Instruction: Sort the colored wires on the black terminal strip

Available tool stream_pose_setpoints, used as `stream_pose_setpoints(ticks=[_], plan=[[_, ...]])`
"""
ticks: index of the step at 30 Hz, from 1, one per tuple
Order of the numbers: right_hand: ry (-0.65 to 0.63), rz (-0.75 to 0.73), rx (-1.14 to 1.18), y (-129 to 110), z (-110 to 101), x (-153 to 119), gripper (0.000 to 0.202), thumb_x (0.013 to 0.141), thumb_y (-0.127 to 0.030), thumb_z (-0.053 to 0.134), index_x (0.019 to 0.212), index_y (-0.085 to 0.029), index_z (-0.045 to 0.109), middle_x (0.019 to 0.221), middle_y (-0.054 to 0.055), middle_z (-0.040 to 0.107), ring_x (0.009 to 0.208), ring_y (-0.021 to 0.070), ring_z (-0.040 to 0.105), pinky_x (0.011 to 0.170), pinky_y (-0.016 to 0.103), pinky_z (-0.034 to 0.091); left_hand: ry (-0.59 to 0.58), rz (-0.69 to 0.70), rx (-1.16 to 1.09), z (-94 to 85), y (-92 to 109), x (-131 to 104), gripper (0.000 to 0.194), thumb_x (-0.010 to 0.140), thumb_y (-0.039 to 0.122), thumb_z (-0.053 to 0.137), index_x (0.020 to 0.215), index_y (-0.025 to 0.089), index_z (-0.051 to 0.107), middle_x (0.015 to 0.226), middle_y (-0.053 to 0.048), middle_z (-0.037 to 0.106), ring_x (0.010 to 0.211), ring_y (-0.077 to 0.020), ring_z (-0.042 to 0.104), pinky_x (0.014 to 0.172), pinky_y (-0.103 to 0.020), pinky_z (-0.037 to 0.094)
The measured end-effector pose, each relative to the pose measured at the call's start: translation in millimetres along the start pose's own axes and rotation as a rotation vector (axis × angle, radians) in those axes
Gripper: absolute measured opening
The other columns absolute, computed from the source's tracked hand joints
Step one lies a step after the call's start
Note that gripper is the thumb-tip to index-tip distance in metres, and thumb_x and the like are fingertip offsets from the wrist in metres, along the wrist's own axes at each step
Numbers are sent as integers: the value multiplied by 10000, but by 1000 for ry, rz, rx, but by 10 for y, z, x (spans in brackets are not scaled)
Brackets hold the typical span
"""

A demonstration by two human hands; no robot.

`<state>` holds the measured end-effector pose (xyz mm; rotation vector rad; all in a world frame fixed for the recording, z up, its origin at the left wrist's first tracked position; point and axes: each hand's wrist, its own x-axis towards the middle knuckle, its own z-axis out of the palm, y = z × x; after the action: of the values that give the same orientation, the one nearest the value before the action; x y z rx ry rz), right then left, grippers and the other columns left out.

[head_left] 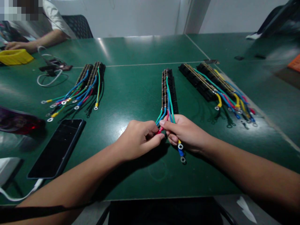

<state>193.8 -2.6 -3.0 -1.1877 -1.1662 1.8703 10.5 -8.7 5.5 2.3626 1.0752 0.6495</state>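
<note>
A black terminal strip (165,89) with brass-coloured rails lies at the middle of the green table (131,90), its wires pointing toward me. My left hand (142,137) pinches the end of a red wire (162,128) just below the strip. Close against it, my right hand (185,132) is closed around green and blue wires, its thumb near the red one. Two ring lugs stick out below the right hand, one with a yellow sleeve (180,145) and one with a blue sleeve (182,154). The fingers partly hide the other wire ends.
Two wired strips (93,75) lie at left, two more (199,82) at right. A phone (58,150) with a white cable, a bottle (20,122), a cable bundle (53,67) and a yellow object (16,57) are at left. A person's arm (44,40) rests beyond.
</note>
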Motion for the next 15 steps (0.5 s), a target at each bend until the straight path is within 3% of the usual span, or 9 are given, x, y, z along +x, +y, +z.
stream_pose_setpoints(ticks=[7, 15], plan=[[-4, 16, -13, -19, 5, -6, 264, 832, -349, 682, 740, -176, 504, 415, -89, 445, 328, 46, 365, 348, 156, 321, -20, 12, 24, -10, -15, 1, 250, 920, 254, 508, 717, 142, 602, 506, 44, 548, 436, -58, 445, 472, -190, 274], [-21, -7, -51, -9, -10, 2, 228, 908, -308, 573, 734, -172, 519, 419, -73, 461, 337, 55, 396, 360, 160, 333, -21, 13, -46, 14, -18, -21, 235, 894, 328, 581, 758, 139, 610, 534, 54, 560, 440, -46, 456, 468, -174, 284]])
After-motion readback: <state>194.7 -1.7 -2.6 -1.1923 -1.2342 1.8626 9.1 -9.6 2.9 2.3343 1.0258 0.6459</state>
